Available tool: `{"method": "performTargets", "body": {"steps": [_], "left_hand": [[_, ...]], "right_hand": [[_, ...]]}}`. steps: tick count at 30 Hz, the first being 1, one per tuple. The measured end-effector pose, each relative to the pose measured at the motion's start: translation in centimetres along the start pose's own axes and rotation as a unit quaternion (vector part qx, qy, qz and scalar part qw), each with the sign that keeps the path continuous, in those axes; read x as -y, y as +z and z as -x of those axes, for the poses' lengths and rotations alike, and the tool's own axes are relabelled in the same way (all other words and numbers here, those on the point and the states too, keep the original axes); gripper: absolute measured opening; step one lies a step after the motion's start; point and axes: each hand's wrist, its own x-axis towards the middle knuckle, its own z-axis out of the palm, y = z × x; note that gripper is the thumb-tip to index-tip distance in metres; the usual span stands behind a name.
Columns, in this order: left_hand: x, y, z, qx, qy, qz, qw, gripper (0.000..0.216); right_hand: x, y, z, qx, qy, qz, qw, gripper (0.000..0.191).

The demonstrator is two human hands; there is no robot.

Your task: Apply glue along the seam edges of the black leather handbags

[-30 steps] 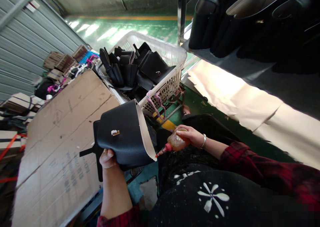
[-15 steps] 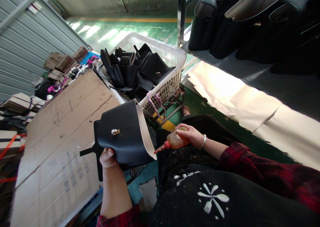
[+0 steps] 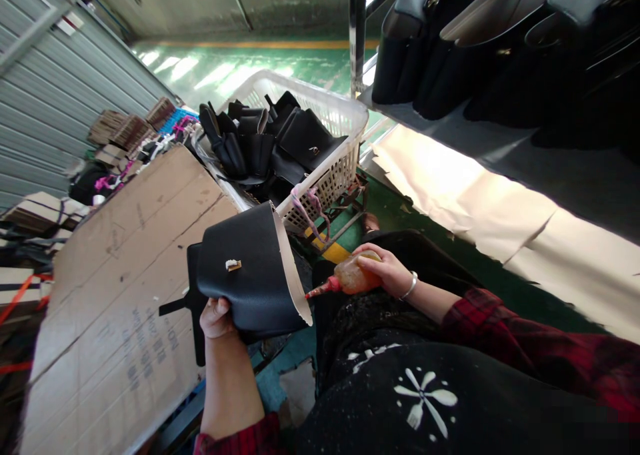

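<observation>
My left hand (image 3: 217, 318) grips a black leather bag piece (image 3: 245, 268) from its lower left side, thumb on the outside and the other fingers hidden beneath. The piece is curved, with a pale inner edge facing right and a small gold clasp (image 3: 233, 265) on its front. A black strap tab (image 3: 173, 306) sticks out to its left. In my right hand (image 3: 383, 268) is a squeeze bottle (image 3: 356, 275) of amber liquid, held almost level. Its red nozzle tip touches or nearly touches the pale edge.
A cardboard-covered table (image 3: 125, 268) lies to the left. Beyond the bag piece stands a white plastic basket (image 3: 345, 161) full of black leather pieces. At upper right, a rack shelf (image 3: 425, 125) carries several black bags, with cream sheets (image 3: 480, 208) below. Stacked bundles (image 3: 120, 128) line the far left.
The bottle's nozzle has moved slightly up along the pale edge. The bag piece stays almost in place in my left hand.
</observation>
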Motion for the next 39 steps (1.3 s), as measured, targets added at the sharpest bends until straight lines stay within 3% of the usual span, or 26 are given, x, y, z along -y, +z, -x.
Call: {"method": "performTargets", "body": {"steps": [10, 14, 18, 22, 27, 29, 33, 36, 39], "left_hand": [[-0.3, 0.7, 0.2, 0.0, -0.008, 0.025, 1.0, 0.071], [0.1, 0.3, 0.2, 0.004, 0.004, 0.015, 1.0, 0.057], [0.0, -0.4, -0.3, 0.005, -0.006, 0.019, 1.0, 0.04], [-2.3, -0.9, -1.4, 0.017, -0.037, 0.019, 0.999, 0.031], [-6.9, -0.8, -3.5, 0.032, -0.098, -0.016, 0.995, 0.036], [-8.7, -0.5, -4.3, 0.024, -0.087, -0.02, 0.996, 0.038], [-11.8, 0.0, -4.9, 0.019, 0.006, 0.012, 1.0, 0.041], [-12.1, -0.4, -3.7, 0.026, 0.042, 0.029, 0.998, 0.045], [-9.6, -1.3, -1.5, 0.034, 0.004, 0.024, 0.999, 0.049]], "right_hand": [[-0.5, -0.1, 0.5, 0.02, 0.004, 0.053, 0.998, 0.044], [-0.6, -0.3, 1.1, 0.044, 0.022, 0.057, 0.997, 0.043], [-0.5, -0.4, 1.0, 0.022, 0.021, 0.045, 0.999, 0.044], [-0.4, -0.8, 0.7, -0.027, 0.035, -0.028, 0.999, 0.046], [0.1, -1.1, 0.5, -0.047, 0.044, -0.104, 0.993, 0.044], [0.4, -1.0, 0.5, -0.047, 0.043, -0.123, 0.99, 0.041], [1.0, -0.8, 0.4, -0.028, 0.042, -0.156, 0.987, 0.036], [1.5, -0.7, 0.3, -0.029, 0.034, -0.159, 0.986, 0.036], [1.9, -0.8, 0.2, -0.029, 0.019, -0.149, 0.988, 0.035]]}}
